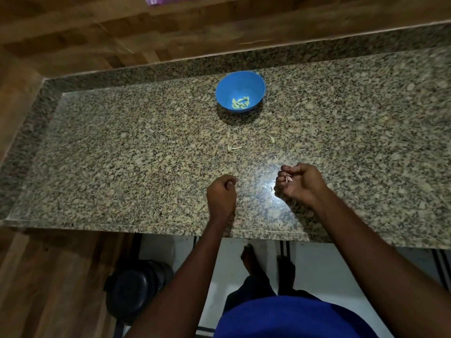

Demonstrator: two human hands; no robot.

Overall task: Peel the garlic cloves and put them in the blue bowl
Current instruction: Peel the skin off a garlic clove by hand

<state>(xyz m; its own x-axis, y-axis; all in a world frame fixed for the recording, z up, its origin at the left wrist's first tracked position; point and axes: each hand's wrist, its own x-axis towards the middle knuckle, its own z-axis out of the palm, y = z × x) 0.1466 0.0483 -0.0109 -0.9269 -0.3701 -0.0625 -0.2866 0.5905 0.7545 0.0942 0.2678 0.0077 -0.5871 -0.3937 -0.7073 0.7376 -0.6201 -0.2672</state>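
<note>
A blue bowl (240,81) stands at the back of the granite counter (122,154), with several pale peeled garlic cloves (240,103) in its bottom. My right hand (299,182) hovers over the near part of the counter, its curled fingers holding papery garlic skins (288,178). My left hand (222,195) rests to its left with the fingers curled in; whether it holds anything is hidden. A garlic stem piece (233,148) lies on the counter between the hands and the bowl.
Small skin scraps (272,139) lie scattered on the speckled stone. A wooden wall (97,32) rises behind the counter and at its left. Below the front edge are a black bin (131,289) and my bare feet (251,259) on white floor.
</note>
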